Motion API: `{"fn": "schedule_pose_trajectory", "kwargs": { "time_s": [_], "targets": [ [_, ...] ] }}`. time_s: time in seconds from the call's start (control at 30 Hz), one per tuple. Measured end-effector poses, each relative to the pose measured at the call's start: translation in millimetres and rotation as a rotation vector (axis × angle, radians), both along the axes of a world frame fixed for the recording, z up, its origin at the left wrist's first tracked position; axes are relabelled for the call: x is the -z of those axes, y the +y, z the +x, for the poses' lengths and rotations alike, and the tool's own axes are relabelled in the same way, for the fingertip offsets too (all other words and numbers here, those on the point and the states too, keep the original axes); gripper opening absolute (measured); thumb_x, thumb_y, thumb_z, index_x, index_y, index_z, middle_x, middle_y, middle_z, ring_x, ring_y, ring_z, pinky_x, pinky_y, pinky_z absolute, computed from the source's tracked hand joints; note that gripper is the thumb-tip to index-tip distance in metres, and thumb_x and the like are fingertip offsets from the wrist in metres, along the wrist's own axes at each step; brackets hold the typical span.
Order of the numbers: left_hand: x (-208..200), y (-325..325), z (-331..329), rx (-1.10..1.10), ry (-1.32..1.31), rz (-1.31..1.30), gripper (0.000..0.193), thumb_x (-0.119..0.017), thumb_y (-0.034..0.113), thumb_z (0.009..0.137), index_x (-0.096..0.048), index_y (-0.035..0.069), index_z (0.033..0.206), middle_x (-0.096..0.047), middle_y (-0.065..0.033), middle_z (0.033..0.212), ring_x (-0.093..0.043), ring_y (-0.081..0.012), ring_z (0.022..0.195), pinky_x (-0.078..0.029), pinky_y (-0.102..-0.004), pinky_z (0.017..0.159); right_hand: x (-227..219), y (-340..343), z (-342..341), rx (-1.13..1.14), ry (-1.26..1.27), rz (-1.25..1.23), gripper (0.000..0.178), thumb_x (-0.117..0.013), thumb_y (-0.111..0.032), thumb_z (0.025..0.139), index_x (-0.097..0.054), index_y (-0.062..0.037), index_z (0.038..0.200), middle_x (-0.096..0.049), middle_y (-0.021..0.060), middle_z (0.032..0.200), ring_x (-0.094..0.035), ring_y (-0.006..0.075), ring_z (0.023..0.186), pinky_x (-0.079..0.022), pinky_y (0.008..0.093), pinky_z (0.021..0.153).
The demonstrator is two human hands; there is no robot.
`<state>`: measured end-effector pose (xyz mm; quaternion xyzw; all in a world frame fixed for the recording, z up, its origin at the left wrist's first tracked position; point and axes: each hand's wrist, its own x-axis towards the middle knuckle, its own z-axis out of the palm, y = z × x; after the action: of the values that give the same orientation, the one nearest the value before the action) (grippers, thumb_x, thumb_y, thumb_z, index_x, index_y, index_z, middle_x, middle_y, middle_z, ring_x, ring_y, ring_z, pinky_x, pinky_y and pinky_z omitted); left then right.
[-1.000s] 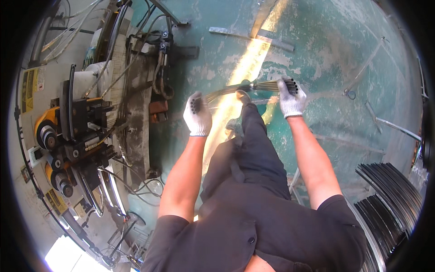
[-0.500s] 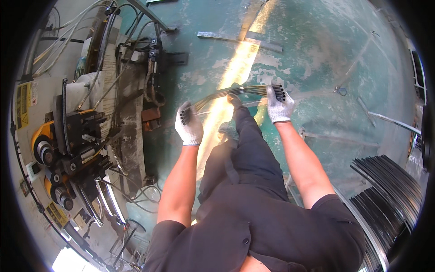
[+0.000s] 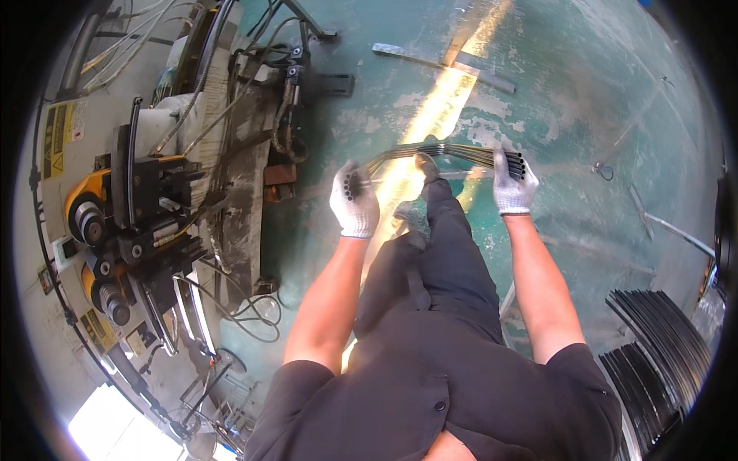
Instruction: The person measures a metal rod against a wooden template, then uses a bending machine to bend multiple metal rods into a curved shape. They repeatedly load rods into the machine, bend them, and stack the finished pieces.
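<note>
A bundle of thin dark tubes (image 3: 430, 148) is held out in front of me, its length running from one hand to the other. The tubes look bent, rising in the middle and dropping toward both ends. My left hand (image 3: 355, 206), in a white knitted glove, is closed round the left end; several round hollow tube ends show at its fingers. Around the right end my right hand (image 3: 513, 183), gloved the same way, is closed too, with open tube ends by the fingers. Both palms hide part of the tubes.
To my left stands a machine (image 3: 131, 230) with orange rollers, hoses and cables. Long dark bent tubes (image 3: 669, 338) are stacked on a rack at lower right. Metal bars (image 3: 442, 67) lie on the worn green floor (image 3: 553, 100) ahead, crossed by a bright strip of sunlight.
The machine, floor and rack have shifted in the picture as the view turned. Both hands still hold the tube bundle, which now looks more evenly spread between them.
</note>
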<state>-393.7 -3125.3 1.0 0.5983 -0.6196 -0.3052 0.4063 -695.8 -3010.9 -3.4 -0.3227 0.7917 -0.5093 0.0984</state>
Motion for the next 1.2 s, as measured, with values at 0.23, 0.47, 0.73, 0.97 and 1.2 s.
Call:
{"fn": "schedule_pose_trajectory", "kwargs": {
  "time_s": [0.23,0.47,0.73,0.97,1.2],
  "targets": [
    [-2,1,10,0.023,-0.042,-0.007,0.017,-0.073,0.01,0.107,-0.073,0.0,0.12,-0.079,-0.0101,0.106,-0.074,-0.0156,0.097,-0.059,-0.0311,0.092,-7,-2,-2,-0.039,0.034,-0.005,0.031,-0.086,-0.028,0.099,-0.081,-0.0003,0.112,-0.082,0.0083,0.09,-0.076,0.0123,0.081,-0.06,0.031,0.078],
    [7,-6,19,0.097,-0.066,-0.05,0.024,-0.076,0.007,0.101,-0.072,0.004,0.124,-0.08,-0.019,0.106,-0.08,-0.0302,0.094,-0.062,-0.0381,0.085,-31,-9,3,-0.066,0.138,0.086,0.029,-0.08,-0.025,0.104,-0.081,0.001,0.116,-0.084,0.012,0.102,-0.08,0.0159,0.092,-0.062,0.0317,0.086],
    [-7,-2,12,0.104,-0.142,-0.02,0.016,-0.072,0.01,0.108,-0.074,0.0,0.12,-0.079,-0.0095,0.108,-0.074,-0.0161,0.101,-0.058,-0.0309,0.094,-15,0,-1,-0.062,0.174,0.098,0.032,-0.082,-0.028,0.102,-0.082,0.0012,0.114,-0.084,0.0128,0.096,-0.081,0.0171,0.088,-0.062,0.0328,0.082],
    [10,-8,13,0.105,0.11,0.112,0.018,-0.069,0.007,0.109,-0.071,0.001,0.126,-0.077,-0.0066,0.115,-0.071,-0.0138,0.106,-0.056,-0.0291,0.098,-22,-13,-5,-0.068,0.257,0.028,0.018,-0.085,-0.022,0.097,-0.08,-0.0057,0.103,-0.079,0.013,0.084,-0.079,0.0244,0.07,-0.061,0.0363,0.066],
    [11,-16,6,0.076,0.115,0.104,0.019,-0.07,0.004,0.108,-0.071,-0.001,0.126,-0.076,-0.0074,0.115,-0.071,-0.0141,0.104,-0.056,-0.0294,0.098,-13,-17,-14,-0.082,0.217,0.107,0.018,-0.084,-0.022,0.097,-0.08,-0.0076,0.107,-0.08,0.0128,0.087,-0.08,0.0292,0.074,-0.062,0.038,0.067]
  ]
}}
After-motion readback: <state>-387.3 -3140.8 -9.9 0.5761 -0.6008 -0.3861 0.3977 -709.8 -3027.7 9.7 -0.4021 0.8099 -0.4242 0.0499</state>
